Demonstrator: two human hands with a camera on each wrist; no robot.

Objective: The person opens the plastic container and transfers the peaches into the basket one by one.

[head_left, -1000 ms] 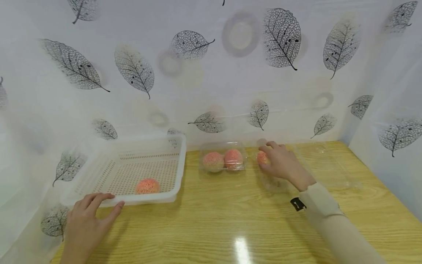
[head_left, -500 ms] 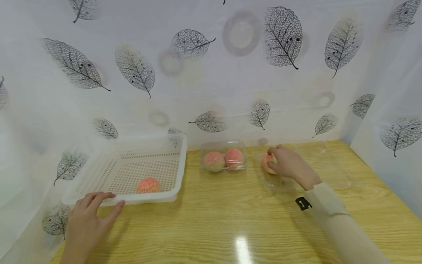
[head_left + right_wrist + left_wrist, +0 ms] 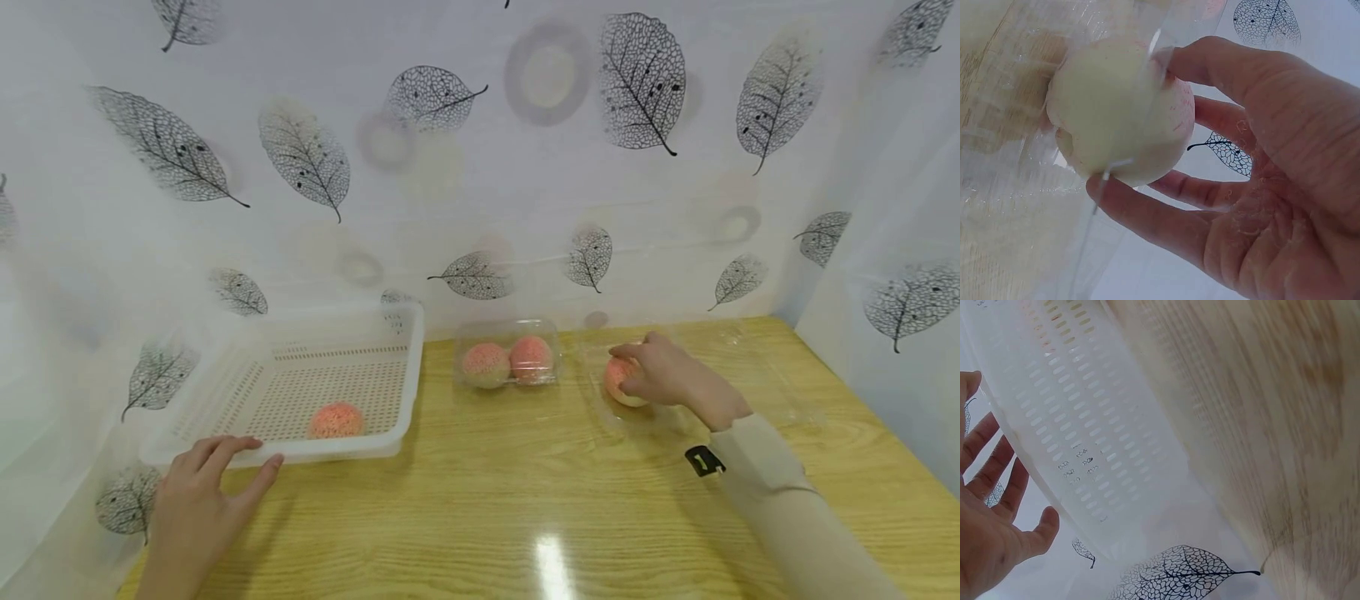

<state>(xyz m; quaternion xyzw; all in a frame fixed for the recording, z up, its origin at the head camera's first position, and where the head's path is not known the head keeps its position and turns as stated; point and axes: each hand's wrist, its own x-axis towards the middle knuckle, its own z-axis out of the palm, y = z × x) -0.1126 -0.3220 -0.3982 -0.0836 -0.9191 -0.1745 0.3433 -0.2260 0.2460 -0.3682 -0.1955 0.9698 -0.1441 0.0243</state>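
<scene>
Peach (image 3: 617, 381) right of white basket (image 3: 352, 449) is gripped by right hand (image 3: 670, 372); left hand (image 3: 201, 493) touches basket rim, fingers loosely spread.

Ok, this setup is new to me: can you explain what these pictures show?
No machine here: just a person's left hand and right hand, bare. The wide picture comes from a head camera looking forward and down; the close ones from a camera on each wrist. On the table sit a white basket with one peach-like fruit, a clear box with two more, and another clear container further right. The right hand grips a fourth fruit in or just over that container; the left hand rests on the basket's near rim.
</scene>
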